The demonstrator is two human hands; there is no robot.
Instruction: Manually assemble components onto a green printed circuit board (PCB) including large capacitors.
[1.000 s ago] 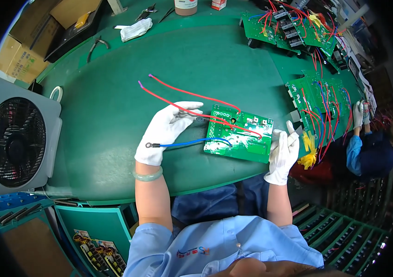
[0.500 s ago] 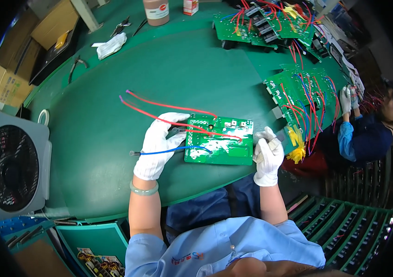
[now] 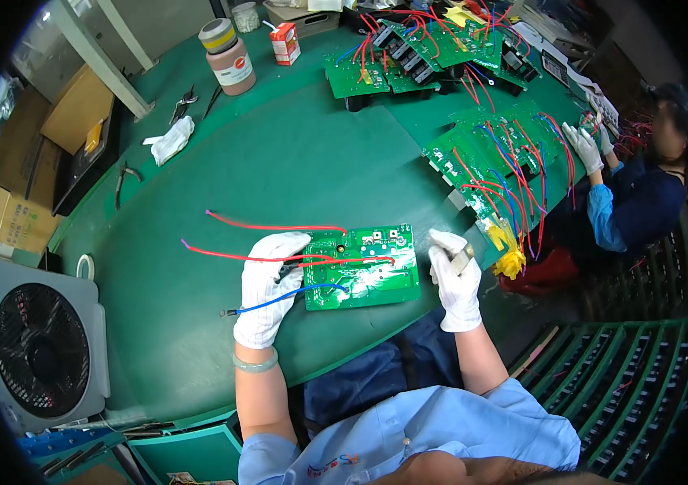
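Note:
My left hand (image 3: 261, 303), in a white glove, grips the left edge of a green circuit board (image 3: 376, 289) over the table. Red wires (image 3: 255, 227) and one blue wire (image 3: 283, 297) are attached to the board; their loose ends stretch left, passing over the glove. To the right of the board, and apart from it, is my right hand (image 3: 458, 295), also gloved. Its fingers are curled, and a small greyish-beige piece shows by the thumb and fingers. What that piece is I cannot make out.
Wired circuit boards (image 3: 493, 153) lie at the right, with more stacked (image 3: 416, 61) behind. A grey fan (image 3: 41, 347) stands left. Pliers (image 3: 124, 184), a white cloth (image 3: 172, 141), a bottle (image 3: 232, 69) and a drink carton (image 3: 285, 44) are farther back. A co-worker's gloved hand (image 3: 584, 147) is far right.
The whole view has shifted, with more of the table's far side showing. My right hand has drawn away from the board's right edge. My left hand keeps its hold.

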